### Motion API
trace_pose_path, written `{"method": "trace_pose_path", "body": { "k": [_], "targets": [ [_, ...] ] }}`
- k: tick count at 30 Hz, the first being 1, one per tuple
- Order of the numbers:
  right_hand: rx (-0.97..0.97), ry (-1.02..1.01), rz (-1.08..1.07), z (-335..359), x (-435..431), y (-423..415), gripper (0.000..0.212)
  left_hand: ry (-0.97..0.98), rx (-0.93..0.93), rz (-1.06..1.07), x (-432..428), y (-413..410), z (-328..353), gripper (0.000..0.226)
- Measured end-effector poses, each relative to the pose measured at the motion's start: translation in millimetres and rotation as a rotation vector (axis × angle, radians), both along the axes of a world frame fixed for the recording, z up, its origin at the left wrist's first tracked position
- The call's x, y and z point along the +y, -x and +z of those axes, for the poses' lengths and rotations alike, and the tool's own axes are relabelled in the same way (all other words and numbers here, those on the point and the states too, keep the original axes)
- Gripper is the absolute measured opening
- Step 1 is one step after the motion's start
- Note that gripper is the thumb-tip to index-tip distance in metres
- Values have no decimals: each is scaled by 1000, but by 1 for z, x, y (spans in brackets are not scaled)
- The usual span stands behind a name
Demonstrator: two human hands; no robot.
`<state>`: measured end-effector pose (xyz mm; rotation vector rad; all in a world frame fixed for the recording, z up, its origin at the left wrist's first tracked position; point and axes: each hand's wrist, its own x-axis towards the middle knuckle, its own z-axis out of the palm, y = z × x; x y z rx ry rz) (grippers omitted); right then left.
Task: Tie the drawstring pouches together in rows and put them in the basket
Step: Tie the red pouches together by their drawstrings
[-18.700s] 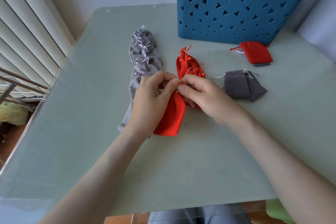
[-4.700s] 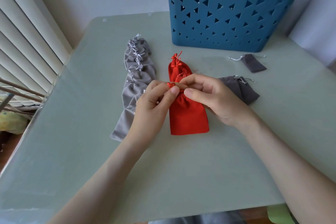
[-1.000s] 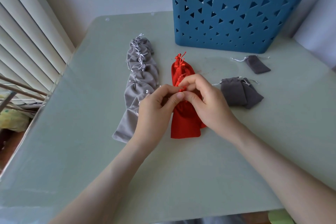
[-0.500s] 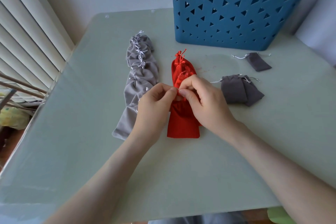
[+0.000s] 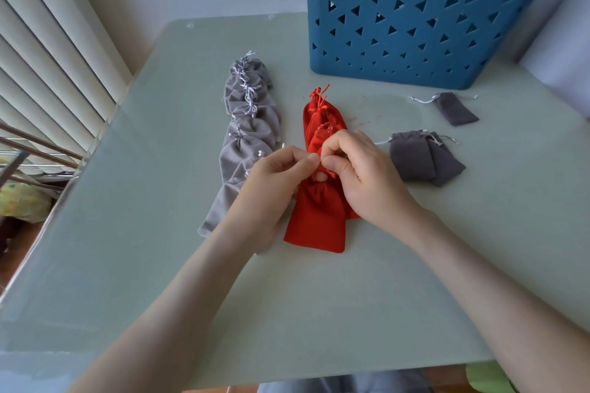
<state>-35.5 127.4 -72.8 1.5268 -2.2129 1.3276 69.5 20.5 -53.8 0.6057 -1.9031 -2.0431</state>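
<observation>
**Table** (image 5: 159, 233): pale green, and carries all the work.

**Basket** (image 5: 415, 41): blue with triangular cut-outs, at 1 o'clock from the hands and well apart from every pouch. Its inside is hidden, so whether any row already lies in it cannot be told.

**Grey row** (image 5: 245, 137): at 10 o'clock, a long chain of light grey pouches knotted cord to cord. It is judged finished but not yet binned.

**Red row** (image 5: 314, 220): at centre, running toward 12 o'clock, and shorter. Its nearest pouch lies flat under the hands, and the knot joining it is judged in progress.

**Left hand** (image 5: 271, 188) and **right hand** (image 5: 367, 182): they meet fingertip to fingertip over that pouch's gathered neck, each pinching the red drawstring (image 5: 330, 174).

**Dark grey pair** (image 5: 418, 159), overlapping at 3 o'clock, and **single dark grey pouch** (image 5: 456, 108), at 2 o'clock: both lie untied, cords loose. They are judged the remaining work, along with lifting the rows into the basket.

**Window blinds** (image 5: 48, 57): at 9 o'clock, off the table.

The basket's tall wall is the one obstacle, since rows must clear its rim.
</observation>
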Motion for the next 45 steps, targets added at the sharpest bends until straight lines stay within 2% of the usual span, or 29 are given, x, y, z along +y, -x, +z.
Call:
{"method": "trace_pose_path", "body": {
  "k": [5,7,9,11,13,17,20,22,27,30,34,37,39,42,45],
  "targets": [
    [-98,1,3,4,0,-3,8,9,12,-21,-2,-1,4,15],
    [-256,-4,44,7,0,-6,5,26,29,-3,-4,-1,2,14],
    [-432,-28,68,9,0,-7,15,48,53,32,-4,-2,0,13],
    [-482,-97,72,10,0,-6,18,76,86,57,-2,-3,-1,13],
    [-514,-124,65,9,0,-4,7,204,96,90,-2,-4,-4,15],
    [-499,-140,34,11,1,-3,15,520,87,158,1,-4,-6,19],
    [-451,-213,31,13,2,-2,22,866,93,233,3,-3,-5,7],
    [-490,-237,59,13,2,-2,20,969,121,260,1,-3,-6,7],
    [-867,-84,257,17,4,-5,13,715,153,174,-8,-3,-7,13],
    [-1119,-9,387,18,5,-1,4,408,260,92,-8,0,-5,13],
    [-1319,-18,535,15,7,7,37,31,384,-97,-5,0,-6,7],
    [-1356,-32,564,13,8,8,45,-17,410,-173,-5,0,-7,12],
    [-1301,-50,524,16,9,8,38,140,393,-149,-9,0,-6,4],
    [-1248,-70,469,19,11,6,25,494,342,-65,-16,-1,-9,6],
    [-1177,-115,441,21,12,7,18,755,297,-4,-15,-2,-8,7]
  ]
}}
